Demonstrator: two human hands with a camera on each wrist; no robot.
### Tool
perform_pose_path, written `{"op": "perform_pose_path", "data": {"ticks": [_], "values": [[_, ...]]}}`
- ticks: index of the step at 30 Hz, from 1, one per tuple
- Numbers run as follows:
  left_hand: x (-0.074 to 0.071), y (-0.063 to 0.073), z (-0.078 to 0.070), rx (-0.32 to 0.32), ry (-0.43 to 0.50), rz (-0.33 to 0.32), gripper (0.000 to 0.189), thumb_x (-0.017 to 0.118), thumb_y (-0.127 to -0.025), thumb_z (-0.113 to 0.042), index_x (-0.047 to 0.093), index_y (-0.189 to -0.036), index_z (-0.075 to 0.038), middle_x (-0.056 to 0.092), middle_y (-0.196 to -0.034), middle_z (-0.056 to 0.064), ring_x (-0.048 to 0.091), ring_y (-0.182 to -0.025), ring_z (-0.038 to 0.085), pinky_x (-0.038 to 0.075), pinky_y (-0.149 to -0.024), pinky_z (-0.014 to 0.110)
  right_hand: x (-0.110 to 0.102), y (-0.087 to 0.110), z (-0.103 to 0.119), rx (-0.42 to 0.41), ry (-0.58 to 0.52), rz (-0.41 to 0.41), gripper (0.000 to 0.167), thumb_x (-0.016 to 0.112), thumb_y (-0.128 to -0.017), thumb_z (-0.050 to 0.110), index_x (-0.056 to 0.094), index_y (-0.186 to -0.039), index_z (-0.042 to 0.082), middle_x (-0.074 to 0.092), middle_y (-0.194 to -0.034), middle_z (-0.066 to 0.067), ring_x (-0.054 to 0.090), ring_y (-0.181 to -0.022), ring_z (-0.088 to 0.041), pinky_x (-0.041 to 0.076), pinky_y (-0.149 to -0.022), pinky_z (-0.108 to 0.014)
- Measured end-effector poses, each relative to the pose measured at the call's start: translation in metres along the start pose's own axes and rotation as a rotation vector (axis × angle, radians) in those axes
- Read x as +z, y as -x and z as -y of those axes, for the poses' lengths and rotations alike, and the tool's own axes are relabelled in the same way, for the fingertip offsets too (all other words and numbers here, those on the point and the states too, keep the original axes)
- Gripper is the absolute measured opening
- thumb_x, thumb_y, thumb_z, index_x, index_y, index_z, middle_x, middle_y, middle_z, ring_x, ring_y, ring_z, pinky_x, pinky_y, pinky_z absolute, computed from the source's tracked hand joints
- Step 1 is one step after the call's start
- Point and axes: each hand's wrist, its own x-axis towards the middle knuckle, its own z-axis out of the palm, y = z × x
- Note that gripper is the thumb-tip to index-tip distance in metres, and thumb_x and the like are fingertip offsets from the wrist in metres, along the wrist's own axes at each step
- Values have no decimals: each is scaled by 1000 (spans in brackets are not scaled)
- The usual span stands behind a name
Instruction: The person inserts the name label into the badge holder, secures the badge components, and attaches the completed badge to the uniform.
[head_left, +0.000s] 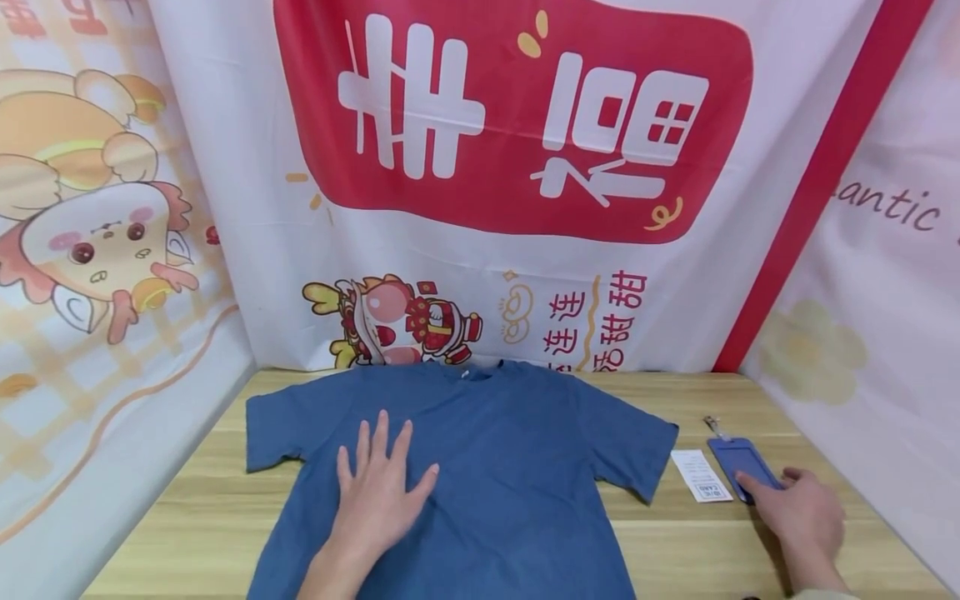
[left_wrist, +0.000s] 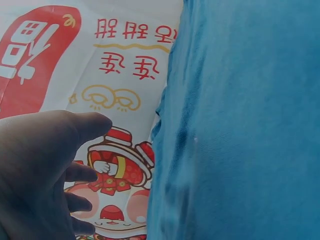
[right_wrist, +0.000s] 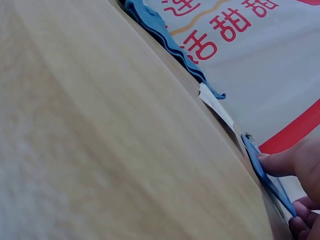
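Cardholder [head_left: 744,463] edge in right grip [head_left: 802,512]

Wood-grain tabletop [head_left: 180,517]; red-white banner [head_left: 517,167] behind; printed cloth [head_left: 105,367] both sides

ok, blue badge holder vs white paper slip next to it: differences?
Color: the badge holder is blue; the paper slip is white with print.
Hardware: the badge holder has a clip at its far end; the paper slip shows none.
Contact: the right hand pinches the badge holder; the paper slip lies untouched.
Shared: both are roughly rectangular, beside the shirt.
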Motion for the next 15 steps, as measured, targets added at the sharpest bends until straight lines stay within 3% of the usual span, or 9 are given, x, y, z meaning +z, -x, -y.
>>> {"op": "perform_pose_path", "data": {"ticks": [6, 15], "values": [[11, -2, -6, 11, -6, 36, 76, 67, -104, -49, 44, -164, -9, 20, -177, 27, 9, -164, 56, 3, -124, 84, -1, 3, -3, -7, -75, -37, 79, 78, -93, 54, 57, -146, -1, 58, -134, -37, 54, -118, -52, 42, -81, -52], [23, -3, -19, 29, 28, 29, 72, 65, -105, -51, 47, -162, -10, 24, -176, 26, 16, -163, 53, 9, -126, 81, -1, 5, -3, 14, -178, -90, 63, 77, -96, 41, 64, -144, 3, 63, -138, -33, 59, -119, -48, 40, -84, -47]]}}
